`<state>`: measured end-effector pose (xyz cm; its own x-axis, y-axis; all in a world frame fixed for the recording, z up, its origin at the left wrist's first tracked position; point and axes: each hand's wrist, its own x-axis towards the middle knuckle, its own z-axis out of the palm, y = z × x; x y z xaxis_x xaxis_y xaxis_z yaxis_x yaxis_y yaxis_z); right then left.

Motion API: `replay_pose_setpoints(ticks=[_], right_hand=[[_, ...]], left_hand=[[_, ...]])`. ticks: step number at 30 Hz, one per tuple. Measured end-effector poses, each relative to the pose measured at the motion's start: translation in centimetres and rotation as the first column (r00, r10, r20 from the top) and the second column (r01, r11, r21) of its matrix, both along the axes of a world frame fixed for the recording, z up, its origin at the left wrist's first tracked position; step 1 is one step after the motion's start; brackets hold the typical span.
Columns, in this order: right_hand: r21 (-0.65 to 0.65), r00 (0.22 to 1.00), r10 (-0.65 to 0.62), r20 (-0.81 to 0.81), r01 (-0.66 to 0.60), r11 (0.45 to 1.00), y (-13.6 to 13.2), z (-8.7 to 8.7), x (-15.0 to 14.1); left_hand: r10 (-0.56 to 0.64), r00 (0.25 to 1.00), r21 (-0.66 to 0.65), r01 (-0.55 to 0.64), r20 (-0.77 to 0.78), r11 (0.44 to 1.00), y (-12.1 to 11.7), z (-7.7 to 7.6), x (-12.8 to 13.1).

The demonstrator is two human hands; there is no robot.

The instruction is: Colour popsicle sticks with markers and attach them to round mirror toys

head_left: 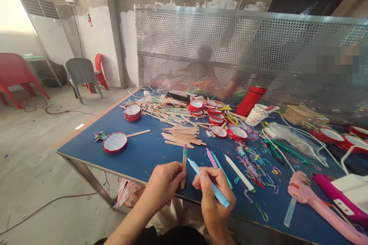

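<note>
Pinched between the fingers of my left hand is a wooden craft stick, held upright with purple and green bands coloured at its top. My right hand grips a light blue marker, its tip close beside the coloured end of the stick. A purple marker, a teal marker and a white marker with a green end lie just beyond my right hand. Behind the upright stick is a pile of plain craft sticks.
A small red-rimmed drum with a stick handle lies on the left of the blue table. Several more drums, rubber bands, a red bottle, a paper cup and a pink glue gun crowd the right. A perforated metal panel stands behind.
</note>
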<state>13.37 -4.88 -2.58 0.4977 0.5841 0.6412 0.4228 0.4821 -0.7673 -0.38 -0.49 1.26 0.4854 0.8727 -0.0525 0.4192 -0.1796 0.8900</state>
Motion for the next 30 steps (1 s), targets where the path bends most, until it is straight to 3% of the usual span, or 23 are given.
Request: replay_pose_setpoints(ticks=[6,11,18,30], right_hand=[[0.014,0.998,0.044,0.051,-0.045,0.999,0.05,-0.27,0.02],[0.028,1.0,0.023,-0.001,-0.023,0.999,0.05,-0.26,-0.06],[0.037,0.994,0.069,0.085,-0.072,0.997,0.13,-0.11,0.0],[0.026,0.997,0.056,0.047,-0.057,0.998,0.03,0.03,-0.03]], left_hand=[[0.009,1.0,0.024,-0.009,0.005,1.0,0.02,-0.17,0.02],[0.008,1.0,0.04,-0.008,-0.002,0.999,0.1,-0.19,0.02],[0.003,1.0,0.036,-0.003,0.0,0.999,0.17,-0.32,-0.08],[0.001,1.0,0.074,-0.001,-0.004,0.997,0.26,-0.34,-0.04]])
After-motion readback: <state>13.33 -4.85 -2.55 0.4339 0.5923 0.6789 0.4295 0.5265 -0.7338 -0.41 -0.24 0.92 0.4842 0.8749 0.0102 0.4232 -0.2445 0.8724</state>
